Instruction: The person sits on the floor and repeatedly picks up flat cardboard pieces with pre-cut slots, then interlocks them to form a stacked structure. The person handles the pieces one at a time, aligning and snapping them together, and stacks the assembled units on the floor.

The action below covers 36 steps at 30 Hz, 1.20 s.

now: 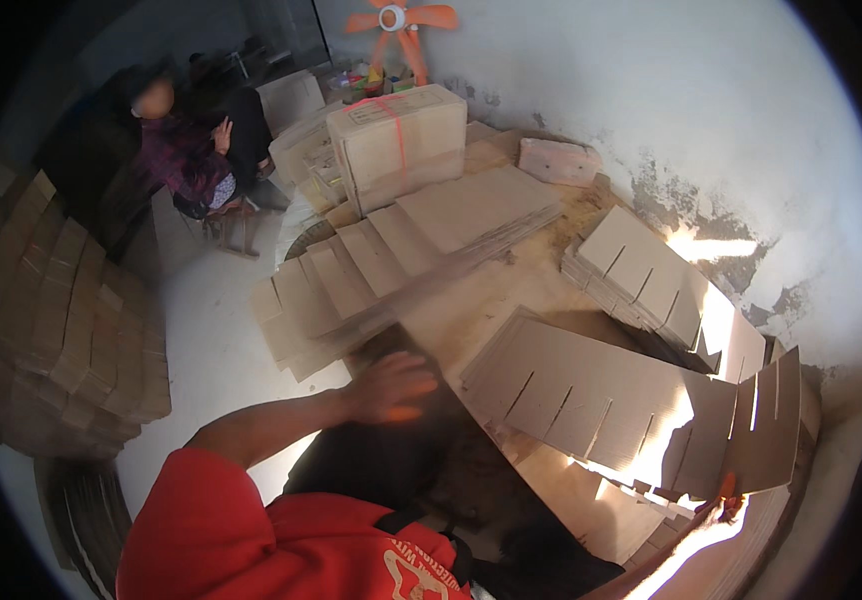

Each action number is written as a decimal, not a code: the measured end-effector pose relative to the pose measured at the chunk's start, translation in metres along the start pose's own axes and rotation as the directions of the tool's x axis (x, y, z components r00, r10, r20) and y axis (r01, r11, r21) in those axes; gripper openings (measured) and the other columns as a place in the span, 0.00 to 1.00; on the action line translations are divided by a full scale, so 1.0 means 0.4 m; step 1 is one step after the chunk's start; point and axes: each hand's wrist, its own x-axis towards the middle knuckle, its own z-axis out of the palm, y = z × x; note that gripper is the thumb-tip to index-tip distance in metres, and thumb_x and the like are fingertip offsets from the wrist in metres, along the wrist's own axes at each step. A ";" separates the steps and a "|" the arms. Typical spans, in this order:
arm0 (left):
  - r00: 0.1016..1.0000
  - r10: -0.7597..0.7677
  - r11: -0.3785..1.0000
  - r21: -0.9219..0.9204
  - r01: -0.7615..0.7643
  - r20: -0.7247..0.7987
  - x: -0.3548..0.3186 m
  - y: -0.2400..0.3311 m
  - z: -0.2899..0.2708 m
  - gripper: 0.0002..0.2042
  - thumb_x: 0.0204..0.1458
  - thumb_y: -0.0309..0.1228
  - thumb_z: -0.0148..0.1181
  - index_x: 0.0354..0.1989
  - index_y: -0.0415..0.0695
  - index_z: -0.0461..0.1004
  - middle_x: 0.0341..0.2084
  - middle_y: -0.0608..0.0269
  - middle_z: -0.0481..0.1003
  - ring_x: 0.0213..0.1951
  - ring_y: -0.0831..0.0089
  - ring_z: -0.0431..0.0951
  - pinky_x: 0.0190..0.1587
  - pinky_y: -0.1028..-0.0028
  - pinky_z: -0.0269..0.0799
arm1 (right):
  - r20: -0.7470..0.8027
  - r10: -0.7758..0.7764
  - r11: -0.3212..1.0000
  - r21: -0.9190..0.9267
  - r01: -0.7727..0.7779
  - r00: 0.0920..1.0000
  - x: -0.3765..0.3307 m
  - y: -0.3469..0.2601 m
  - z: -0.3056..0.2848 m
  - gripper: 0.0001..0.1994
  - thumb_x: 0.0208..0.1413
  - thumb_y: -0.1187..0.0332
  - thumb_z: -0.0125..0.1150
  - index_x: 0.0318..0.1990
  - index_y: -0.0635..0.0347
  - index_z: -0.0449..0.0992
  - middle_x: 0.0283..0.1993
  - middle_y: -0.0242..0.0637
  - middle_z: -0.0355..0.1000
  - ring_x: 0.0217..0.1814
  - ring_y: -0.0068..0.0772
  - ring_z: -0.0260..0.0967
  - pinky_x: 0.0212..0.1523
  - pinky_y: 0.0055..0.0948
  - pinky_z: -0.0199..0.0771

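Note:
My right hand (723, 506), in bright sun at the lower right, grips the lower edge of a slotted cardboard sheet (773, 425). That sheet stands tilted up at the right end of a stack of slotted cardboard sheets (591, 400). My left hand (391, 388) is over the near edge of the work surface, by the fanned plain cardboard sheets. It is somewhat blurred, fingers stretched out, and nothing shows in it. The fingertips of my right hand are partly hidden by the sheet.
A second slotted stack (641, 270) lies by the wall. Fanned flat cardboard sheets (391, 260) and a strapped cardboard bundle (401, 145) are farther back, near a brick (559, 162) and an orange fan (403, 25). Stacked cardboard (71, 310) stands left; another person (196, 150) sits beyond.

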 end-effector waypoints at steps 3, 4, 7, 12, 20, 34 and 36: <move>0.999 0.044 0.999 -0.007 -0.043 0.021 0.012 -0.010 -0.002 0.22 0.55 0.44 0.61 0.54 0.47 0.74 0.58 0.60 0.69 0.64 0.56 0.62 0.66 0.53 0.54 | -0.023 -0.097 0.995 0.034 0.098 0.995 0.000 0.009 0.007 0.26 0.53 0.49 0.65 0.47 0.65 0.77 0.29 0.33 0.76 0.21 0.19 0.62 0.22 0.19 0.64; 0.998 0.060 0.998 0.001 -0.060 0.028 0.017 -0.018 -0.001 0.21 0.55 0.44 0.61 0.53 0.47 0.74 0.57 0.60 0.70 0.64 0.56 0.62 0.66 0.53 0.54 | -0.033 -0.140 0.989 0.031 0.141 0.990 0.002 0.019 0.005 0.27 0.52 0.48 0.65 0.47 0.66 0.77 0.29 0.33 0.76 0.22 0.20 0.62 0.23 0.20 0.65; 0.996 0.086 0.996 -0.005 -0.085 0.019 0.018 -0.035 0.009 0.19 0.55 0.44 0.61 0.51 0.46 0.76 0.56 0.60 0.71 0.64 0.57 0.63 0.66 0.54 0.54 | -0.058 -0.221 0.975 -0.044 0.219 0.974 0.015 0.077 -0.005 0.29 0.52 0.46 0.65 0.47 0.67 0.76 0.29 0.34 0.75 0.24 0.21 0.63 0.26 0.21 0.67; 0.995 0.102 0.995 -0.017 -0.102 0.013 0.032 -0.045 0.005 0.19 0.54 0.43 0.62 0.49 0.45 0.76 0.55 0.60 0.72 0.64 0.57 0.64 0.65 0.54 0.55 | -0.024 -0.339 0.925 -0.192 0.328 0.940 0.041 0.159 -0.023 0.25 0.55 0.51 0.64 0.47 0.68 0.76 0.30 0.34 0.75 0.28 0.23 0.65 0.30 0.25 0.69; 0.995 0.095 0.995 -0.021 -0.095 0.010 0.031 -0.044 0.005 0.19 0.54 0.43 0.62 0.50 0.46 0.76 0.54 0.60 0.72 0.63 0.56 0.65 0.65 0.54 0.56 | -0.018 -0.388 0.869 -0.340 0.360 0.921 0.020 0.113 -0.013 0.24 0.55 0.52 0.63 0.46 0.67 0.77 0.30 0.35 0.75 0.28 0.25 0.66 0.30 0.25 0.69; 0.993 0.114 0.992 -0.050 -0.114 0.003 0.036 -0.050 0.005 0.19 0.53 0.42 0.61 0.50 0.46 0.76 0.54 0.60 0.72 0.62 0.55 0.65 0.64 0.53 0.57 | 0.011 -0.442 0.806 -0.435 0.402 0.897 0.013 0.091 -0.018 0.21 0.57 0.53 0.62 0.45 0.66 0.78 0.31 0.36 0.74 0.28 0.26 0.67 0.30 0.26 0.70; 0.994 0.106 0.993 -0.059 -0.105 0.010 0.035 -0.052 0.006 0.18 0.55 0.42 0.60 0.51 0.47 0.75 0.55 0.61 0.72 0.63 0.56 0.65 0.65 0.53 0.56 | 0.012 -0.447 0.801 -0.439 0.406 0.894 0.011 0.087 -0.018 0.21 0.57 0.54 0.62 0.45 0.66 0.78 0.31 0.36 0.74 0.28 0.27 0.67 0.30 0.26 0.70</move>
